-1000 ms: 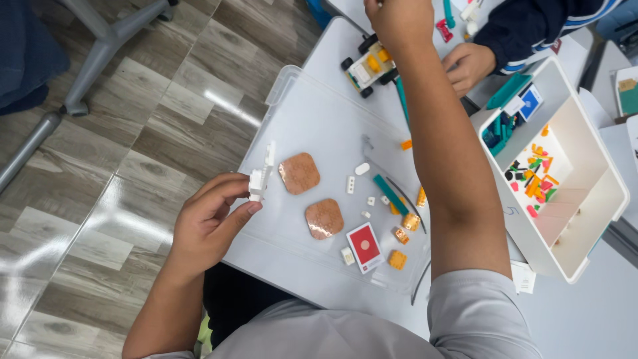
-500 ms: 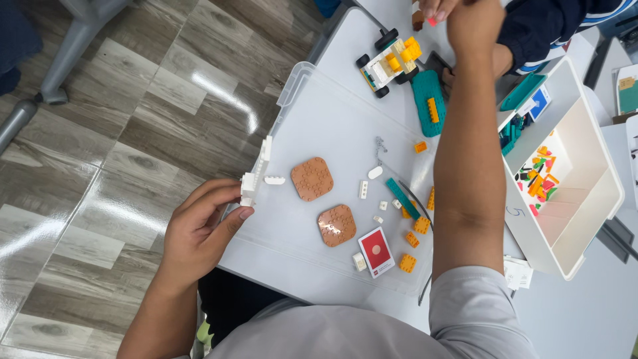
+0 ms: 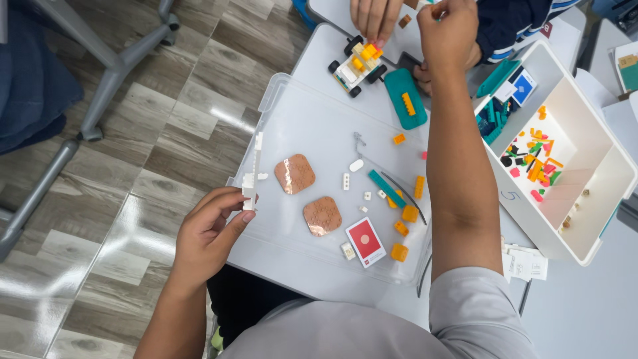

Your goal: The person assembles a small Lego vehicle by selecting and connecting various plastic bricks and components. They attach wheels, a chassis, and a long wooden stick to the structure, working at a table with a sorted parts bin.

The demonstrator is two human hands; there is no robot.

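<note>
My left hand (image 3: 212, 233) pinches the lower end of a long white brick strip (image 3: 253, 169) and holds it upright over the left rim of a clear plastic lid (image 3: 299, 113). My right arm stretches across the lid. At the far edge my right hand (image 3: 448, 33) is curled, and I cannot see whether it holds a piece. Beside it another person's hand (image 3: 375, 16) touches a small white and yellow brick vehicle (image 3: 357, 65) with black wheels.
On the lid lie two brown rounded squares (image 3: 294, 174), a red card (image 3: 365, 240), a teal bar (image 3: 387, 188) and several orange bricks (image 3: 409, 213). A teal plate (image 3: 403, 98) lies near the vehicle. A white bin (image 3: 585, 166) of coloured bricks stands right. Chair legs (image 3: 100, 100) stand left.
The other person's hand has moved onto the vehicle. My right hand stays stretched out at the far side and my left hand keeps hold of the white strip.
</note>
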